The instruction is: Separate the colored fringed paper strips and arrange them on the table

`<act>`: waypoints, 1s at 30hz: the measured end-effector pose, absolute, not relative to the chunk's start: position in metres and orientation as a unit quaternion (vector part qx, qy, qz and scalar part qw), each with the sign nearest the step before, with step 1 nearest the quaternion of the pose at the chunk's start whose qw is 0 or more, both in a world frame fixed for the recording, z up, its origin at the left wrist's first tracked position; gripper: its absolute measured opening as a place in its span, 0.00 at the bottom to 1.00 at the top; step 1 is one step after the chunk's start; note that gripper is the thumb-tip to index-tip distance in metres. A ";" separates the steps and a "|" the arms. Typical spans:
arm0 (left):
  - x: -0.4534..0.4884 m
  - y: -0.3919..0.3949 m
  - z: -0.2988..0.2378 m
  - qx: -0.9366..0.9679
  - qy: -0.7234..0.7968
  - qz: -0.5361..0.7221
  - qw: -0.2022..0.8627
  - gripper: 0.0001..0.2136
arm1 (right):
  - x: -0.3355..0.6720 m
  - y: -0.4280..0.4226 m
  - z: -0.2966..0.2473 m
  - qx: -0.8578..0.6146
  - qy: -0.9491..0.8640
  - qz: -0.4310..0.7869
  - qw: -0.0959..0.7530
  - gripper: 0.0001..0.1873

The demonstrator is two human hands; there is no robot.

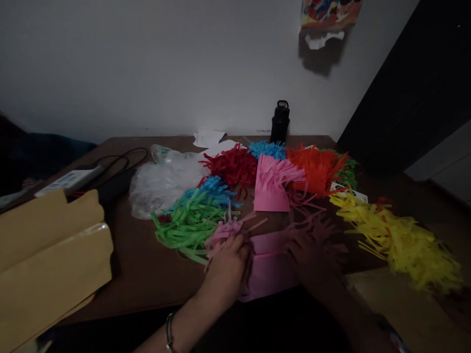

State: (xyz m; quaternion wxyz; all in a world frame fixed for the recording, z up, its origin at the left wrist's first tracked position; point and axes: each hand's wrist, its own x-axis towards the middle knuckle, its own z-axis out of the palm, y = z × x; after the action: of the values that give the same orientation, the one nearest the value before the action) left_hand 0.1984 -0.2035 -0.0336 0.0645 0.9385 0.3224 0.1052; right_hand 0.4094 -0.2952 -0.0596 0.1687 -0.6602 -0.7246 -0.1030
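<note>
A pink tissue paper sheet (271, 272) with fringed ends lies at the table's front edge, a crease running across it. My left hand (228, 257) has its fingers curled on the sheet's left side, by the fringe. At the right side, in shadow, my right hand (308, 254) is bent over the same paper, fingertips on it. Just behind lies a second pink fringed piece (272, 196), its strips pointing away and to the right. Green paper strips (189, 218) are heaped left of my left hand. Palms and some fingertips are hidden.
Red (233, 166), orange (314, 169) and yellow fringes (401, 240) spread across the table (147, 274). A clear plastic bag (162, 181) sits at left, near tan envelopes (55, 264) and a power strip (69, 179). A black bottle (280, 122) stands at the back.
</note>
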 end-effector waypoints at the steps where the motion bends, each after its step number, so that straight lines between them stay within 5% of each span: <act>1: 0.201 -0.204 -0.032 0.936 0.333 0.096 0.058 0.09 | 0.408 -0.295 -0.059 -0.673 -0.712 -0.102 0.169 0.06; 8: 0.212 -0.197 -0.030 0.945 0.315 0.086 0.027 0.09 | 0.397 -0.287 -0.054 -0.721 -0.664 -0.126 0.153 0.04; 21: 0.225 -0.194 -0.023 0.967 0.227 0.107 0.042 0.04 | 0.374 -0.277 -0.061 -0.587 -0.768 -0.155 0.204 0.09; 30: 0.216 -0.227 -0.031 0.974 0.158 0.115 0.110 0.13 | 0.395 -0.269 -0.035 -0.629 -0.695 -0.198 0.287 0.13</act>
State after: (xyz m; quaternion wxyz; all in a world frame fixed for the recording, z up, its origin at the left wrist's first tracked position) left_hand 0.2161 -0.2275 -0.0314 0.1101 0.9744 0.1585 0.1150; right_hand 0.3949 -0.2689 -0.0353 0.2868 -0.6288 -0.6951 -0.1982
